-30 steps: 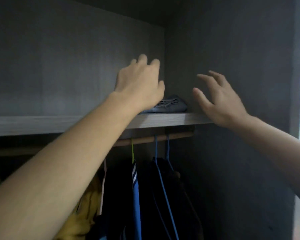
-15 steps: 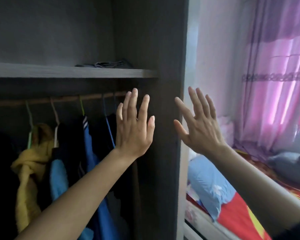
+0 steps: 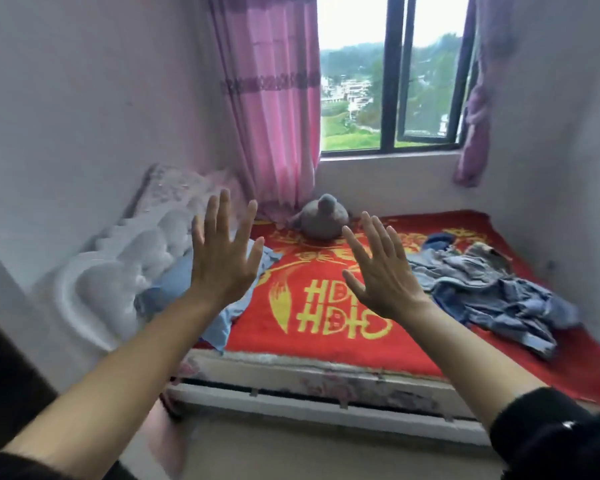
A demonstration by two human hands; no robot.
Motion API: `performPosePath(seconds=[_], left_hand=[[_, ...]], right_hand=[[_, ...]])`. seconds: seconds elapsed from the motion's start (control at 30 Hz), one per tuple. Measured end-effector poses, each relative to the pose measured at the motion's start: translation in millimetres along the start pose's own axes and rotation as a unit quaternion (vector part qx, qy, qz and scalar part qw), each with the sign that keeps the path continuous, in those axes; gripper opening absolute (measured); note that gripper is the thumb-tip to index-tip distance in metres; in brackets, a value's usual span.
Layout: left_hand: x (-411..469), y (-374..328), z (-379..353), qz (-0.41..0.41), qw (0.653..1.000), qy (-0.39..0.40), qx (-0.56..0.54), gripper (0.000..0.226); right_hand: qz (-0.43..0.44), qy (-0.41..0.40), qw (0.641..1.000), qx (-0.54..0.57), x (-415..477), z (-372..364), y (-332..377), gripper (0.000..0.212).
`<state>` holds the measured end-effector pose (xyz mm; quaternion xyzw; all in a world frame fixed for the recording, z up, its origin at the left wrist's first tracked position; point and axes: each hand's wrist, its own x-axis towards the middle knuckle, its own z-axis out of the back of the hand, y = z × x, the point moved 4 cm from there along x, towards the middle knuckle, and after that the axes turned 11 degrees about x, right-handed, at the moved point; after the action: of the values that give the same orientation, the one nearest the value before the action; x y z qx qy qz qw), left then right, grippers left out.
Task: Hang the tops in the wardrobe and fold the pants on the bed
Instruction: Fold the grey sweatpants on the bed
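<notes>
A heap of blue denim clothes [image 3: 492,292] lies crumpled on the right side of the bed [image 3: 326,337], which has a red blanket with yellow signs. My left hand [image 3: 222,258] is raised in front of me with fingers spread, holding nothing, over the bed's left part. My right hand [image 3: 381,268] is raised the same way, fingers apart and empty, just left of the denim heap. The wardrobe is out of view except for a dark edge at the far left.
A light blue pillow [image 3: 174,289] lies by the white padded headboard [image 3: 125,265] on the left. A grey plush toy [image 3: 321,220] sits at the far side under the window [image 3: 388,74]. Pink curtains [image 3: 274,98] hang beside it. Bare floor lies in front of the bed.
My view has swung right from the wardrobe shelf and hanging clothes to the bed. Both hands came down from the shelf and stay open and empty.
</notes>
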<state>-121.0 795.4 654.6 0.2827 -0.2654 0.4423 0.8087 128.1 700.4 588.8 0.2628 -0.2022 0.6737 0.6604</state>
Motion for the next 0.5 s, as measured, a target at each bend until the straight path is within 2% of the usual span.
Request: performPosePath(seconds=[0.3,0.5], left_hand=[[57.7,-191.6,-124.3,-0.13,0.983,0.073,-0.102,0.065],[104.6,-278.3,-246.9,-0.217,0.95,0.183,-0.13,0.071]], right_hand=[[-0.168,0.073,0.981,-0.057,-74.8,-28.4,-182.8,0.077],[-0.25,0.125,0.956,-0.087,-65.0,-76.7,-284.0,0.086]])
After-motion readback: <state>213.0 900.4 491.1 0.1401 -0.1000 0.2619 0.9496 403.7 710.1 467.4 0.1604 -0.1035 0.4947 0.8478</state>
